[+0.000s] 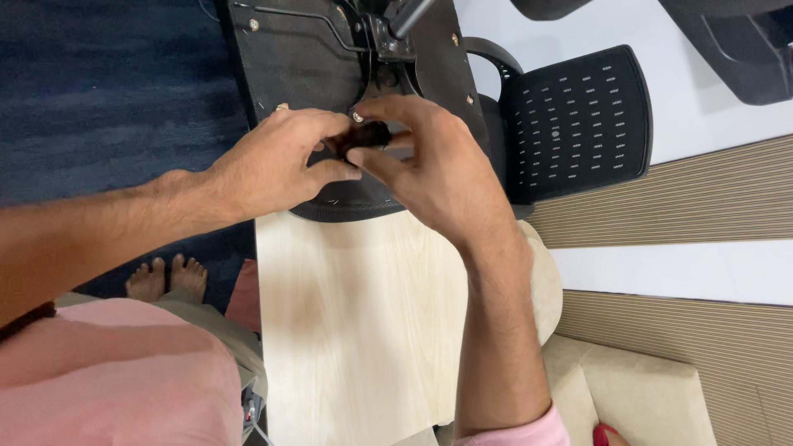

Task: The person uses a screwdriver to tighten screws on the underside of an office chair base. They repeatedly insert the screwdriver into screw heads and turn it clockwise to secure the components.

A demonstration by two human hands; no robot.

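Observation:
An upturned black office chair seat point(306, 49) lies on the far end of a pale wooden table point(355, 322), its underside plate and metal mechanism point(384, 37) facing up. Both hands meet over the seat's near edge. My left hand point(277, 161) and my right hand point(434, 165) pinch a small dark cylindrical part point(363, 136) between their fingertips. What lies beneath the fingers is hidden.
The chair's perforated black backrest point(578, 124) juts out to the right beyond the table. A dark blue carpet point(107, 91) lies to the left, with bare feet point(169, 277) on it. Beige cushioned seating point(636, 388) sits at the lower right.

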